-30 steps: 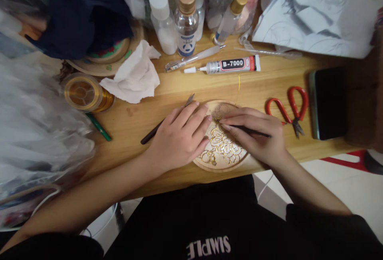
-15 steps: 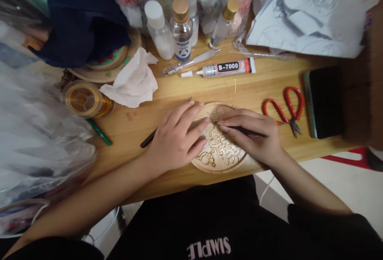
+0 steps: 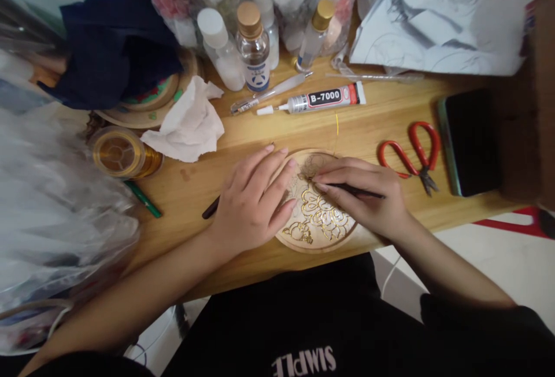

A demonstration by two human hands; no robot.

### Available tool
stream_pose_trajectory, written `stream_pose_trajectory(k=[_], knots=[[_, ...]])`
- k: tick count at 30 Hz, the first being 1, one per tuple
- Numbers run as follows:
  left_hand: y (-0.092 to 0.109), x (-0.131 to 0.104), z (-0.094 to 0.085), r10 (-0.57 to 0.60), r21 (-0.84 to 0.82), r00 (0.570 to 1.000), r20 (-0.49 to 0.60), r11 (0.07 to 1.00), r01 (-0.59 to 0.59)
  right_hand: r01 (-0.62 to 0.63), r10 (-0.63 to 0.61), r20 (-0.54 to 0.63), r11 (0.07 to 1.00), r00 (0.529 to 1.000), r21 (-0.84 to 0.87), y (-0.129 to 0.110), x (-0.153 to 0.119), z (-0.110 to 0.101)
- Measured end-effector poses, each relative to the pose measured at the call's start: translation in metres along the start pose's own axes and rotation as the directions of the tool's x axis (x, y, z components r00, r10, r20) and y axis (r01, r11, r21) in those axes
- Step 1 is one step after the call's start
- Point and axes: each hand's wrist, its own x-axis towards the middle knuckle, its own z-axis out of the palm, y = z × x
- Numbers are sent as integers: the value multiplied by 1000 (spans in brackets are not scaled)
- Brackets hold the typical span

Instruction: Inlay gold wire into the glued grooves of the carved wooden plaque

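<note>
A round wooden plate point(image 3: 316, 245) lies near the table's front edge, with gold wire outlines point(image 3: 325, 212) of a flower on it and pencil lines near its top. My right hand point(image 3: 368, 192) pinches slim dark tweezers point(image 3: 358, 190), their tip low over the upper part of the plate. The tip itself is partly hidden by the fingers. My left hand point(image 3: 255, 203) rests flat with fingers spread, its fingertips over the plate's left rim. Under that hand lies another dark slim tool point(image 3: 211, 208), mostly covered.
Behind the plate are a B-7000 glue tube point(image 3: 325, 98), a pen point(image 3: 273, 92), a yellow wire piece point(image 3: 337, 124) and bottles point(image 3: 254, 47). Red-handled pliers point(image 3: 410, 154) and a phone point(image 3: 470, 143) lie right. A gold wire spool point(image 3: 124, 152), tissue point(image 3: 186, 119) and plastic bag point(image 3: 56, 209) stand left.
My left hand has drawn slightly left, uncovering more of the plate's left side. My right hand keeps the tweezers at nearly the same spot. The camera view has shifted a little.
</note>
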Motion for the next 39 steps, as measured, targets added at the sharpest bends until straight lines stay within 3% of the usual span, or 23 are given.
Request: stream_pose_trajectory(k=[4, 16, 32, 39], knots=[[1, 0, 0, 11, -2, 1000, 17, 1000, -11, 5, -5, 2, 1000, 1000, -11, 0, 1, -1], [4, 0, 0, -10, -22, 980, 200, 1000, 15, -11, 11, 0, 1000, 1000, -18, -1, 1, -1], [8, -1, -4, -28, 48, 973, 230, 999, 17, -66, 64, -24, 991, 998, -113, -9, 2, 2], [9, -3, -2, -27, 35, 983, 183, 999, 21, -132, 105, -143, 972, 984, -193, -22, -4, 17]])
